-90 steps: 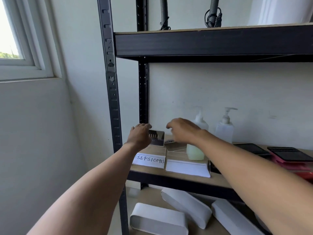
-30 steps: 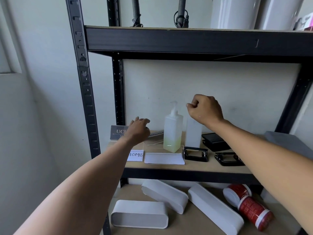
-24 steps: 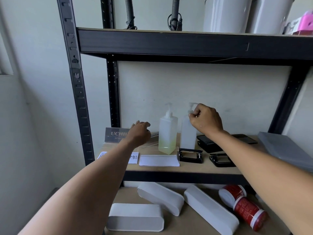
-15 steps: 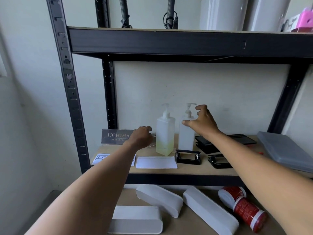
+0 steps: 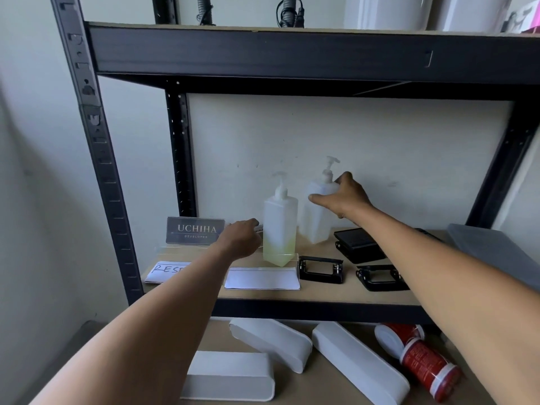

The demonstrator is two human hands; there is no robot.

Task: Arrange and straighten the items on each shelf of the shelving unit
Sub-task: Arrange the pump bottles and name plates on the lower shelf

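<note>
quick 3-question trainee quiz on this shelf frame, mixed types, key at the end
1. True or false: the right hand grips the clear pump bottle.
2. What word is largest on the nameplate?
3. The red canisters are: A) upright on the middle shelf B) lying on the lower shelf C) on the top shelf.

Key: 1 true; 2 UCHIHA; 3 B.
</note>
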